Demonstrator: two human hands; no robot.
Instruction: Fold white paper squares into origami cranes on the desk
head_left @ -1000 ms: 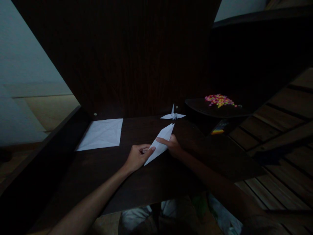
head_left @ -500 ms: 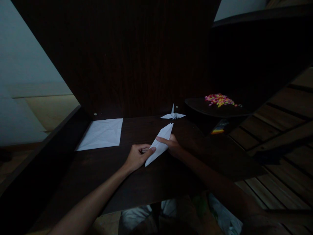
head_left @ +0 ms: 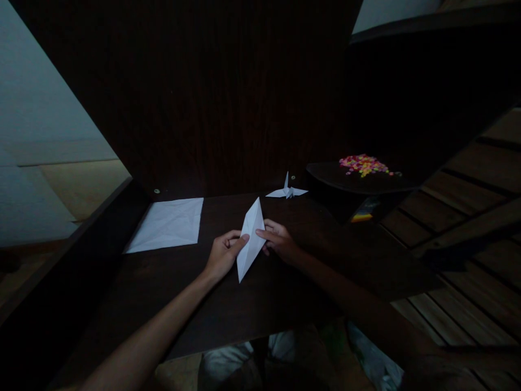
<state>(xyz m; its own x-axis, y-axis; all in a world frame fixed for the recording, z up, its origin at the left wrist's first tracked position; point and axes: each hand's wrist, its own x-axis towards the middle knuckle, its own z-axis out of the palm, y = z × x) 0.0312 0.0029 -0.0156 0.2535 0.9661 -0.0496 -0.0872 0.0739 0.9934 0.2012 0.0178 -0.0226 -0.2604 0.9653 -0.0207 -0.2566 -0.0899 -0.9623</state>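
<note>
A folded white sheet of paper (head_left: 252, 239), long and diamond-shaped, is held up over the dark table. My left hand (head_left: 223, 253) pinches its left edge, thumb on the front and fingers behind. On the opposite edge my right hand (head_left: 281, 242) grips it the same way, thumb lying on the front face. Behind the paper, near the back panel, sits a folded white paper crane (head_left: 287, 192) with its wings spread. Flat on the table at the left lies a creased white sheet (head_left: 166, 224).
A dark wooden table (head_left: 244, 315) has a tall back panel (head_left: 203, 98) and a raised board (head_left: 77, 255) on its left. At the right, a low rounded shelf (head_left: 334, 178) bears a heap of small colourful pieces (head_left: 364, 164). Slatted wood (head_left: 459, 217) lies beyond.
The folded paper has turned more upright and shifted slightly left. My right hand has moved left and down its edge with it, and the two tips at its top now look like one.
</note>
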